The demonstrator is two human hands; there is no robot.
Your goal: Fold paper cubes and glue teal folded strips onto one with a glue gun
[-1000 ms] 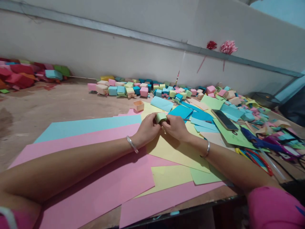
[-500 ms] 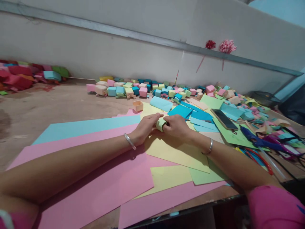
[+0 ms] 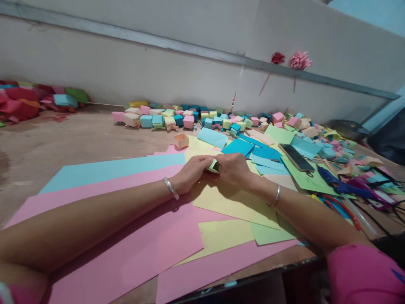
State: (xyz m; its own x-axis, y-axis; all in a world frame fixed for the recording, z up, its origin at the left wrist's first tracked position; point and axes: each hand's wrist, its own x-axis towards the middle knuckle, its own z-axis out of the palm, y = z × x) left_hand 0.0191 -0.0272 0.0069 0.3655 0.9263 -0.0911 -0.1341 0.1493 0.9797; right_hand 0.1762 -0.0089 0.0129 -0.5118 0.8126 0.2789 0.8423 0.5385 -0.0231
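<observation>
Between my two hands is a small pale green folded paper box, its hollow side turned toward my right hand. My left hand grips it from the left with the fingers closed. On the other side, my right hand has its fingers bent against the box's edge; the fingertips are partly hidden. Both hands are just above a yellow paper sheet. A small peach open paper box stands on the papers beyond my left hand.
Pink sheets and a light blue sheet spread leftward. A row of small paper boxes lines the wall. To the right lie a phone, a blue glue gun and red-handled scissors.
My right hand has turned slightly over the green paper box, and the box has tilted, showing more of its hollow. The whole view has shifted a little.
</observation>
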